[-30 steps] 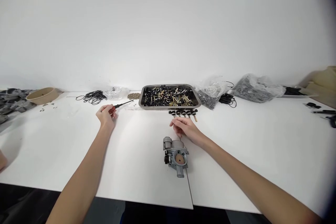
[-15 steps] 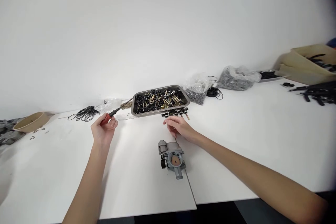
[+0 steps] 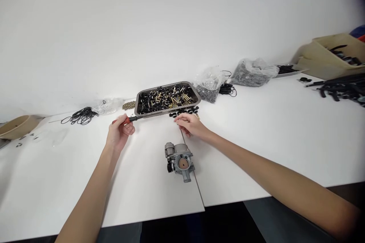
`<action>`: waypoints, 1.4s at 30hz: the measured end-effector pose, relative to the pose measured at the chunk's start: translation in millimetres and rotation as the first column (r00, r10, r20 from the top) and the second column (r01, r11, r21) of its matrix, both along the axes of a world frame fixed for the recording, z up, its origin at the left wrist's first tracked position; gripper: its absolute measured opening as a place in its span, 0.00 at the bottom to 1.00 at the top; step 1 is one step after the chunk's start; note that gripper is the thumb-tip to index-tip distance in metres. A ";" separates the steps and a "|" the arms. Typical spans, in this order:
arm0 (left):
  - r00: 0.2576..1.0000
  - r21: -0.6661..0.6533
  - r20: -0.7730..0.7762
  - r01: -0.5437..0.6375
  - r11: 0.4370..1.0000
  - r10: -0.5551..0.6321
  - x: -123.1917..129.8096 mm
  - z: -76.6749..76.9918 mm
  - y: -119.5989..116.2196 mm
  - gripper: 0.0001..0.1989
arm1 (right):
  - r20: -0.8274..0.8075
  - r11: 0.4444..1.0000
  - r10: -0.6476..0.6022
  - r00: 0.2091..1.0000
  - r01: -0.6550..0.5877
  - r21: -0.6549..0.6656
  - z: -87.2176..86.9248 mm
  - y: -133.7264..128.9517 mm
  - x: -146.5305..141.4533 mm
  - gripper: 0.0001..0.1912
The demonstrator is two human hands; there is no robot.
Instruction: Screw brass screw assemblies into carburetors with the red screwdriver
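Red-handled and thin-shafted, the screwdriver (image 3: pixel 129 119) sat clenched in our left hand (image 3: pixel 119 133), its tip pointing toward 3 o'clock along the front rim of the metal tray (image 3: pixel 138 100) of black and brass parts. Our right hand (image 3: pixel 190 124) rested on the white table (image 3: pixel 256 136) with fingers loosely curled, holding nothing we could make out, just beside the row of small black parts (image 3: pixel 184 112). The grey carburetor (image 3: pixel 179 160) stood at 6 o'clock from that hand, untouched.

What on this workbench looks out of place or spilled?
Little stands out. A few small dark parts lie scattered loose beside the tan bowl at the far left; elsewhere, parts sit in the metal tray or bags.
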State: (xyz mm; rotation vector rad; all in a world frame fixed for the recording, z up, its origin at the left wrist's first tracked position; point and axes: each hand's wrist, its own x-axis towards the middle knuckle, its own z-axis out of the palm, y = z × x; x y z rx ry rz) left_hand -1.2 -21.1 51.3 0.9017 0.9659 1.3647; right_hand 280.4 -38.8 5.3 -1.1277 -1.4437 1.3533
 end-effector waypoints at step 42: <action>0.827 -0.197 -0.304 0.432 0.880 -0.474 -9.0 -15.6 -1.8 0.18 | -0.169 0.708 0.662 0.730 -0.684 -0.177 6.5 2.5 16.7 0.31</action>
